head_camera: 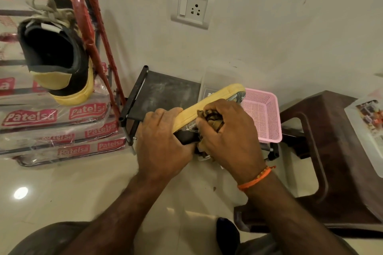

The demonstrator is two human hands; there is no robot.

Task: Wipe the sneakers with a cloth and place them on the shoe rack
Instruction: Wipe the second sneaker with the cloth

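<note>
The right hand (pixel 230 136) is pinching a bunched dark patterned cloth (pixel 211 118) against the side of a sneaker (pixel 207 103), just below its yellow rubber sole, while the left hand (pixel 163 141) is gripping the sneaker's heel end. The shoe is being held tilted above a small black stand (pixel 165 89), beside a pink mesh basket (pixel 263 114). A 2nd sneaker (pixel 56 56) is sitting on the shoe rack (pixel 91 27), whose plastic wrap is reading "Patelsa" repeatedly. Pale glossy floor (pixel 62 188) is lying open at the lower left.
</note>
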